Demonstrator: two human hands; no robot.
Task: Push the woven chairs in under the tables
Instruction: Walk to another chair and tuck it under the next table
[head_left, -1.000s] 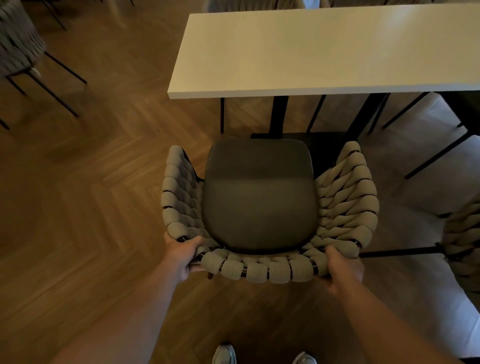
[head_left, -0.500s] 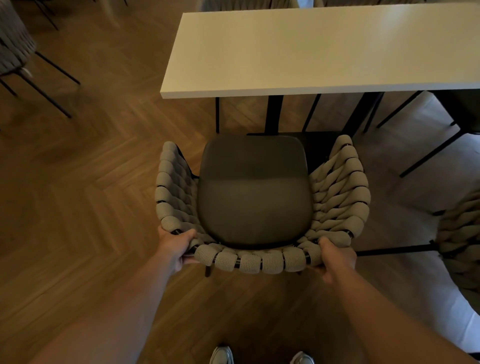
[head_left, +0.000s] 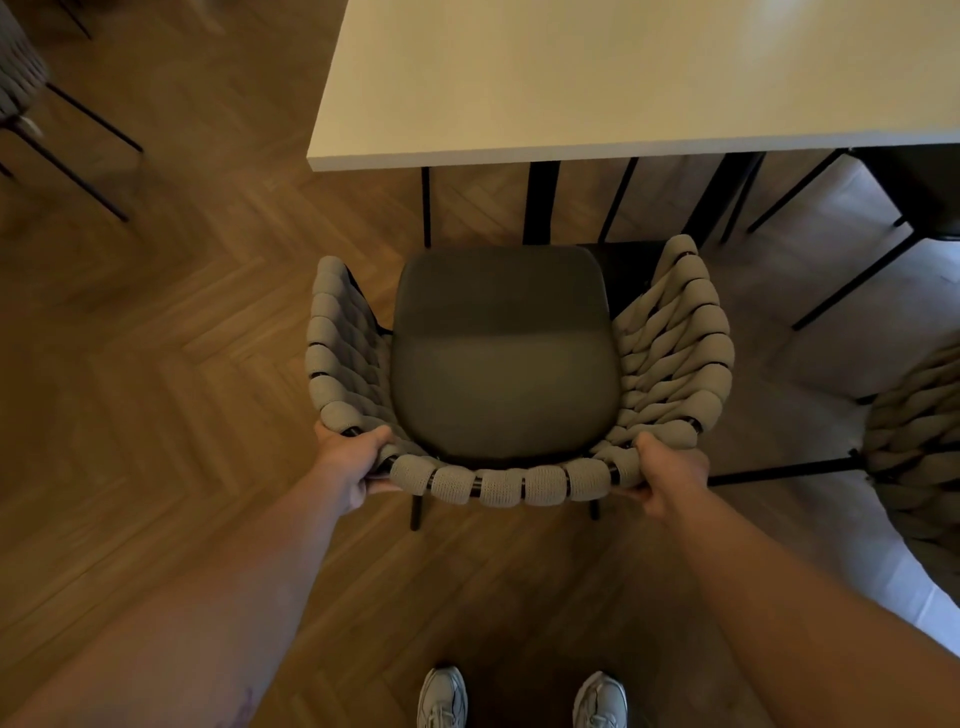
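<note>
Both hands on the chair (head_left: 506, 358): the left hand (head_left: 347, 464) grips the back rail at its left corner, the right hand (head_left: 667, 470) grips the right corner, thumbs over the woven rim. Its dark seat sits just short of the white table (head_left: 597, 78), front edge near the table legs, on the wooden floor (head_left: 156, 364).

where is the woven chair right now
Head view, centre: the woven chair stands just before the near edge of the white table, its back rim gripped by the left hand and right hand.
</note>
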